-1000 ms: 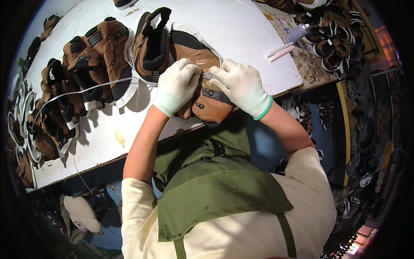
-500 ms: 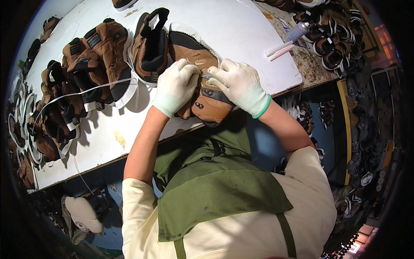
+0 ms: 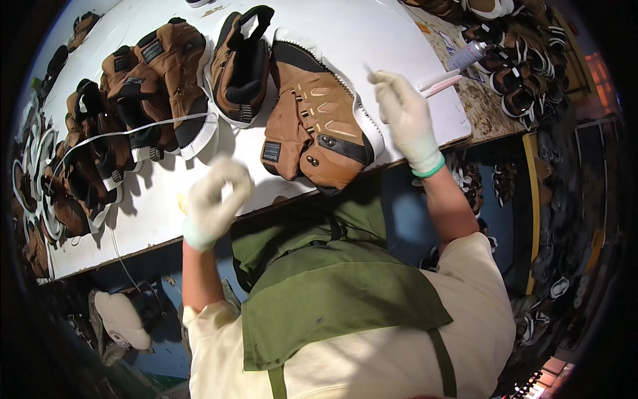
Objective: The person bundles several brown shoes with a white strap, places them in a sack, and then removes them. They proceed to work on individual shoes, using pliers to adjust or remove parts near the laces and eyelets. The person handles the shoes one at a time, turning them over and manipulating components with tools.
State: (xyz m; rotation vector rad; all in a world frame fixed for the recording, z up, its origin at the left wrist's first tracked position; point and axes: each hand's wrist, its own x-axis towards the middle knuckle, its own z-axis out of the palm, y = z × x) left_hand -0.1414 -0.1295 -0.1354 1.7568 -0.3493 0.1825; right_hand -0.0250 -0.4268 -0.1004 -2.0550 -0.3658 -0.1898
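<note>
White table (image 3: 382,40): brown shoe (image 3: 322,103) lay near; your right hand (image 3: 407,110) pinched a thin object (image 3: 369,68); left hand (image 3: 207,203) blurred, grip unclear.

Left hand (image 3: 218,195) is left of center, blurred, fingers curled in loose ring; right hand (image 3: 407,114) upper right-center, fingertips pinched, pointing up-left.

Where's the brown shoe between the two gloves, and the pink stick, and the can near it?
Brown shoe (image 3: 323,110): head view, on the middle of its upper.
Pink stick (image 3: 442,86): head view, middle of its length.
Can (image 3: 466,56): head view, on its body.
</note>
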